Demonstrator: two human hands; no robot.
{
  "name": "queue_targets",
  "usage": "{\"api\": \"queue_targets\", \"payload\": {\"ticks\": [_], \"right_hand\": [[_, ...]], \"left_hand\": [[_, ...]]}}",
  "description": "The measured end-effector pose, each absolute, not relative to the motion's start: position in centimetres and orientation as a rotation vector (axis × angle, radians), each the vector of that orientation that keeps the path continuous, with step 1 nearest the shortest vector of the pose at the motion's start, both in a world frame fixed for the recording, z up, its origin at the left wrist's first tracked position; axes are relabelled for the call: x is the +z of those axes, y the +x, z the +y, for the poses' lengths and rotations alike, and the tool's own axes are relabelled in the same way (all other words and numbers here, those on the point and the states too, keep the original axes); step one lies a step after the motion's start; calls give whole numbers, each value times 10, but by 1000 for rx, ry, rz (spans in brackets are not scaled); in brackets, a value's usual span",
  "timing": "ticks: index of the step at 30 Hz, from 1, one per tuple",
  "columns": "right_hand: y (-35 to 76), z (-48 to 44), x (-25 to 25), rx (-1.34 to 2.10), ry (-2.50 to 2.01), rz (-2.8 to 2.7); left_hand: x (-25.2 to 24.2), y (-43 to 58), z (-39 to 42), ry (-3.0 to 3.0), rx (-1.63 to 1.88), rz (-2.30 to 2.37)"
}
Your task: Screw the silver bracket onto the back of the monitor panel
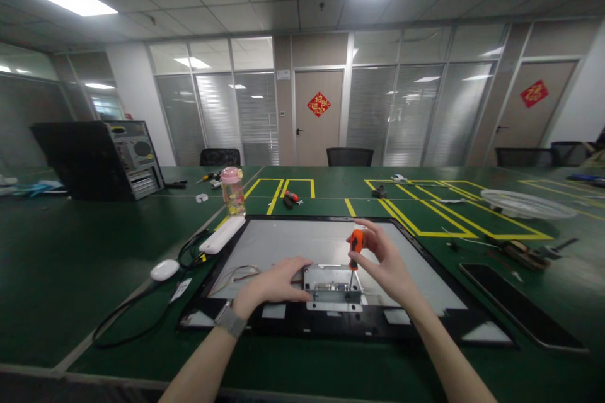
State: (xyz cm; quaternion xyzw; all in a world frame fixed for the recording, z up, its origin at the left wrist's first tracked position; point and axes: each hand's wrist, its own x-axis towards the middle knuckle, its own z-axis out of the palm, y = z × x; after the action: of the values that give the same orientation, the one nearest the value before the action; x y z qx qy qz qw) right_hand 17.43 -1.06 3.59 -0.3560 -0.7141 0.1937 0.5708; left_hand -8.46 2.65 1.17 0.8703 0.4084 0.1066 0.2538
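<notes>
A metal bracket with a small board or fittings inside it sits at the near edge of a flat display panel with a black frame, lying on the table. My left hand holds the bracket's left end, thumb at the near side and fingers at the far side. In my right hand is an orange-and-black screwdriver, upright, its handle between thumb and fingers. The screwdriver's shaft points down into the right part of the bracket; its tip is too small to make out. Thin wires run left of the bracket.
A black phone-like slab lies right of the panel. At left are a white power strip, a white mouse-like object, black cables and a pink-lidded bottle. Farther back stand an open computer case and red-handled pliers.
</notes>
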Motion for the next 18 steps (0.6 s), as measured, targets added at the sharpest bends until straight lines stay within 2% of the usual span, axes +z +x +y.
{"api": "queue_targets", "payload": {"ticks": [5, 11, 18], "right_hand": [[174, -13, 35, 518, -799, -1723], [175, -7, 32, 374, -913, -1695], [175, -5, 31, 514, -885, -1615]], "left_hand": [[12, -84, 26, 2372, 288, 1113], [12, -84, 27, 2382, 292, 1091], [9, -86, 29, 2388, 288, 1088]]}}
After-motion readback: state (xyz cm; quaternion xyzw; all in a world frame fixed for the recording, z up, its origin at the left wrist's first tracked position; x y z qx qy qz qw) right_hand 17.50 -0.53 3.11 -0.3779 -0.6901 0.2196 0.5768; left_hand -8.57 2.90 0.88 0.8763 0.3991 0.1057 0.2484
